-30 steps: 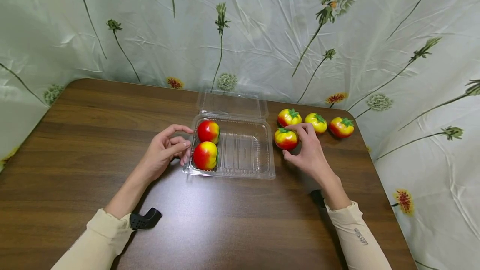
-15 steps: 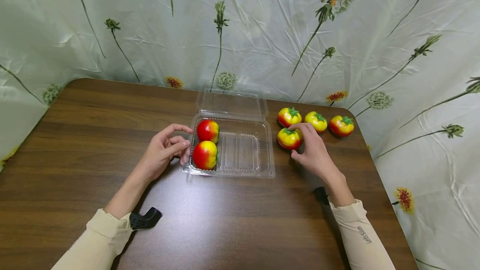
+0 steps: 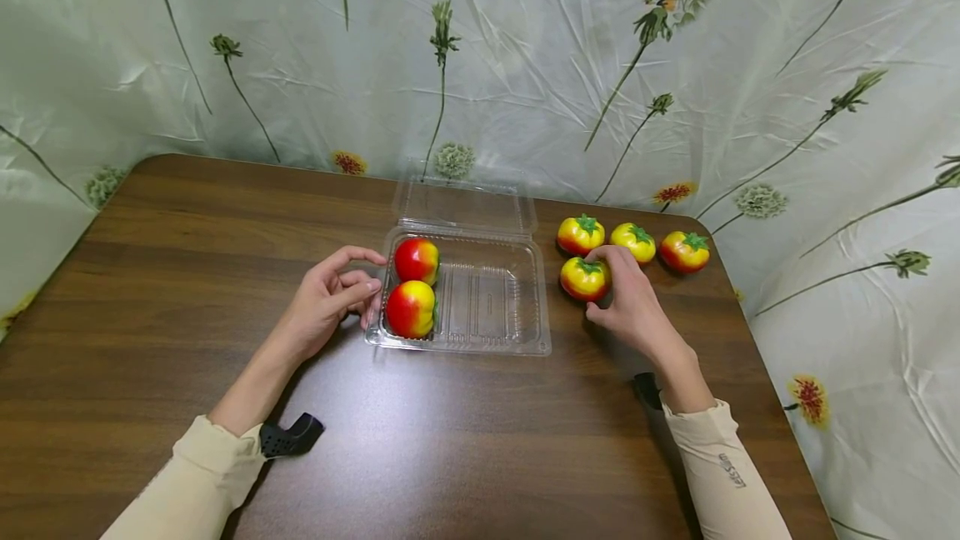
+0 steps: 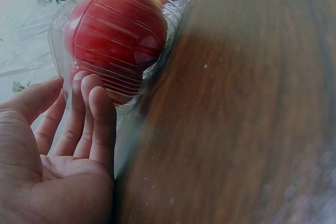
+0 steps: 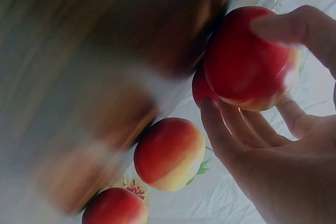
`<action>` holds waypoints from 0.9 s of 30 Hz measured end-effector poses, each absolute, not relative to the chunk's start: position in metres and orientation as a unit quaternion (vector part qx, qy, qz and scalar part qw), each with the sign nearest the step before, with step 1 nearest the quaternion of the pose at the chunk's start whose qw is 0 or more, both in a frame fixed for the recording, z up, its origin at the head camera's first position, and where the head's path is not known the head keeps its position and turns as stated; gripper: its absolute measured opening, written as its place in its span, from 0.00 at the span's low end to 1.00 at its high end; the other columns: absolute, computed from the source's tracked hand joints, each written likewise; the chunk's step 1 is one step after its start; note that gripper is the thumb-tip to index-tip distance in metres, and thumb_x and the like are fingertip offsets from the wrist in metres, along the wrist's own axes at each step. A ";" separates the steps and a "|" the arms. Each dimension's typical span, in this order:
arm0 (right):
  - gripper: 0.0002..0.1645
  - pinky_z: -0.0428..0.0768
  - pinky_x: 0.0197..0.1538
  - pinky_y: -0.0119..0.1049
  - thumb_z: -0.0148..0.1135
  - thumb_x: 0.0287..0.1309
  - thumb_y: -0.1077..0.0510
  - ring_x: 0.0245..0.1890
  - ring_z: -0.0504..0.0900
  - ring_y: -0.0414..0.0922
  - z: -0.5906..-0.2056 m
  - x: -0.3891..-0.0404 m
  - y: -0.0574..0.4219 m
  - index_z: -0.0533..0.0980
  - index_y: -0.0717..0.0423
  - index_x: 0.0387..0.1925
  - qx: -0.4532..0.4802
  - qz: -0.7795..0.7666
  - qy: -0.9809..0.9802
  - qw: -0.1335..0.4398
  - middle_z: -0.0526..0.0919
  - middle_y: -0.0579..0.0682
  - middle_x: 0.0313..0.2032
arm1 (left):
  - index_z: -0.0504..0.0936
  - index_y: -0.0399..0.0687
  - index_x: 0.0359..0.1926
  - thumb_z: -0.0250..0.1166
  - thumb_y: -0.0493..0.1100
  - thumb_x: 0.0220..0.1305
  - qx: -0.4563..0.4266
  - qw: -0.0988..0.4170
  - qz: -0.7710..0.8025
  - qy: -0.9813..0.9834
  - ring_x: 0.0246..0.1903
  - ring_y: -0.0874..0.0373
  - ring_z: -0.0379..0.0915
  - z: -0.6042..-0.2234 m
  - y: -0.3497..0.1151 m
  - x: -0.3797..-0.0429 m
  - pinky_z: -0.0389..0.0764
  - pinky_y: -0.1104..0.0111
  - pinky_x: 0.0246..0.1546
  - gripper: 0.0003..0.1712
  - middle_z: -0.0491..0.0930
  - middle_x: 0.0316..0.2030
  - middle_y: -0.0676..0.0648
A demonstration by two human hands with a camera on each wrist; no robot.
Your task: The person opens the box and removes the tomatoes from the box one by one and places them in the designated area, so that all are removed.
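Observation:
A clear plastic clamshell box [image 3: 487, 344] lies on the table with its lid [image 3: 465, 205] folded back. Side by side along its left end are two red-and-yellow fruits, one farther [image 3: 416, 261] and one nearer [image 3: 411, 309]. The fingers of my left hand [image 3: 326, 298] rest relaxed against the box's left wall, seen close in the left wrist view. To the right of the box, my right hand [image 3: 633, 307] holds a squat red-and-yellow fruit [image 3: 581, 280] with a green leafy cap between thumb and fingers. In the right wrist view, the thumb presses on that fruit's red side [image 5: 236, 66].
Behind my right hand stand three similar fruits, at left [image 3: 581, 235], middle [image 3: 633, 242] and right [image 3: 684, 252]. The brown wooden table [image 3: 450, 457] ends at a floral curtain [image 3: 300, 90] along the back and right.
My right hand and the fruit in it have shifted slightly to the right. The left hand and the box have stayed in place.

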State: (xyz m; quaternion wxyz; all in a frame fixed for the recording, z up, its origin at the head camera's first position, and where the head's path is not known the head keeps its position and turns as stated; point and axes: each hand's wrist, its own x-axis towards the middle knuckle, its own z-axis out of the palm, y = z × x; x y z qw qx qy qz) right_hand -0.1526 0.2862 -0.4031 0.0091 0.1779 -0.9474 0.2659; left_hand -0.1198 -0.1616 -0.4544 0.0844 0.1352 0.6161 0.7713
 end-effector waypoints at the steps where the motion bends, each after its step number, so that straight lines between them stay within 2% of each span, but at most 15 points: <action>1: 0.40 0.70 0.71 0.64 0.75 0.49 0.71 0.63 0.70 0.60 -0.403 -0.152 0.286 0.66 0.62 0.62 0.176 0.266 -0.948 0.008 0.70 0.63 0.61 | 0.73 0.35 0.62 0.60 0.29 0.75 0.136 0.085 0.772 0.615 0.22 0.51 0.76 -0.454 -0.162 -0.120 0.83 0.67 0.23 0.17 0.84 0.28 0.46; 9: 0.41 0.73 0.68 0.59 0.83 0.52 0.57 0.58 0.77 0.58 -0.405 -0.151 0.285 0.68 0.62 0.62 0.164 0.287 -0.943 0.027 0.77 0.60 0.57 | 0.73 0.35 0.62 0.60 0.29 0.75 0.136 0.085 0.771 0.617 0.22 0.51 0.76 -0.454 -0.162 -0.120 0.83 0.67 0.23 0.17 0.84 0.28 0.46; 15: 0.41 0.74 0.69 0.59 0.83 0.51 0.60 0.59 0.77 0.56 -0.402 -0.152 0.286 0.69 0.58 0.63 0.181 0.289 -0.940 0.016 0.78 0.58 0.59 | 0.73 0.36 0.62 0.60 0.29 0.76 0.135 0.087 0.769 0.619 0.22 0.51 0.76 -0.454 -0.162 -0.121 0.84 0.67 0.23 0.17 0.84 0.28 0.46; 19: 0.46 0.73 0.70 0.60 0.85 0.49 0.55 0.61 0.77 0.55 -0.402 -0.152 0.285 0.69 0.57 0.65 0.184 0.283 -0.941 0.011 0.78 0.57 0.60 | 0.73 0.36 0.62 0.60 0.29 0.76 0.134 0.088 0.769 0.619 0.22 0.51 0.76 -0.454 -0.162 -0.121 0.84 0.67 0.23 0.17 0.84 0.28 0.46; 22: 0.48 0.73 0.70 0.60 0.86 0.48 0.52 0.61 0.78 0.56 -0.403 -0.152 0.286 0.70 0.58 0.67 0.186 0.279 -0.942 0.021 0.79 0.57 0.60 | 0.73 0.37 0.62 0.60 0.30 0.76 0.132 0.088 0.768 0.621 0.22 0.51 0.76 -0.454 -0.162 -0.120 0.84 0.67 0.23 0.18 0.84 0.28 0.46; 27: 0.46 0.75 0.67 0.59 0.85 0.49 0.53 0.59 0.79 0.57 -0.405 -0.153 0.286 0.71 0.60 0.66 0.197 0.280 -0.938 0.048 0.80 0.58 0.59 | 0.73 0.37 0.62 0.60 0.30 0.76 0.130 0.089 0.767 0.622 0.22 0.51 0.76 -0.453 -0.162 -0.120 0.84 0.67 0.23 0.17 0.84 0.28 0.46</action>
